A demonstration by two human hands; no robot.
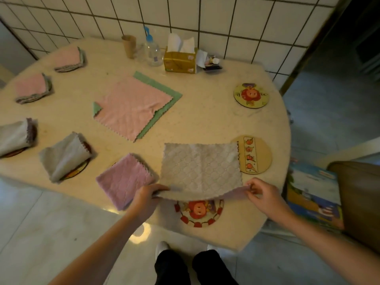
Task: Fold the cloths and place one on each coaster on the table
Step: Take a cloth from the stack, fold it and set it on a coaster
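Speckled stone table (205, 120) (tiled wall behind); left hand (148, 194) and right hand (262, 192) pinch grey cloth (200, 167).

Bare worktop (205, 120) lies between the flat pink cloth (131, 105) and the two right coasters (251, 95) (259, 154); bottle (152, 52) and tissue box (180, 60) block the far edge.

Person seen from above: both forearms bare to the frame edge with no sleeve, watch or ring visible on left hand (147, 195) or right hand (264, 195); black trousers (193, 268) on both legs; white shoes (162, 246), only the toes showing.
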